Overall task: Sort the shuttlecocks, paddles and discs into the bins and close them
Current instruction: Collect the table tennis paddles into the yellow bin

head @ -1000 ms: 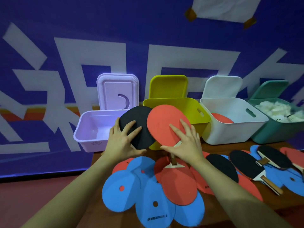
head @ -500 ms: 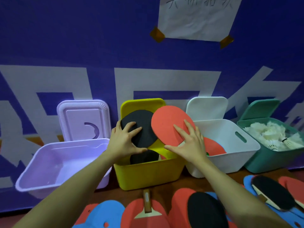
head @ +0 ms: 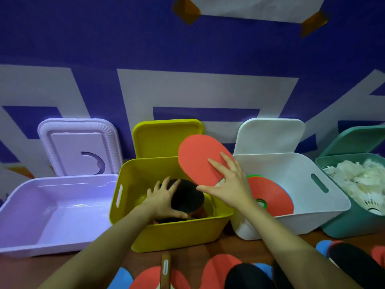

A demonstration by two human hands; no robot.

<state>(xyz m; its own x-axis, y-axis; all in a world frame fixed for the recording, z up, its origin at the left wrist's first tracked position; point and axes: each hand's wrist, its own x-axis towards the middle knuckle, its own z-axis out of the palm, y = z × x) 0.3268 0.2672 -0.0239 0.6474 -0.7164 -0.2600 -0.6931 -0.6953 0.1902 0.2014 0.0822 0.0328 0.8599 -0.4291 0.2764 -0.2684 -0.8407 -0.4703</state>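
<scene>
Hands [head: 229,188] gripping smooth oval paddles [head: 200,159], glossy yellow bin [head: 179,232]

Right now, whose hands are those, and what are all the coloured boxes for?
Those hands belong to a person wearing a camera on their head, so the one picture shows what they see looking down. There is no machine here.

On the brown wooden table stand four open plastic bins. The lilac bin on the left shows nothing inside. In the yellow bin, the left hand holds a black-faced paddle low inside. The right hand holds a red-faced paddle tilted above that bin. The white bin holds a flat red disc. The teal bin is full of white feather shuttlecocks.

More paddles and blue discs lie along the table's near edge, waiting to be sorted.
</scene>
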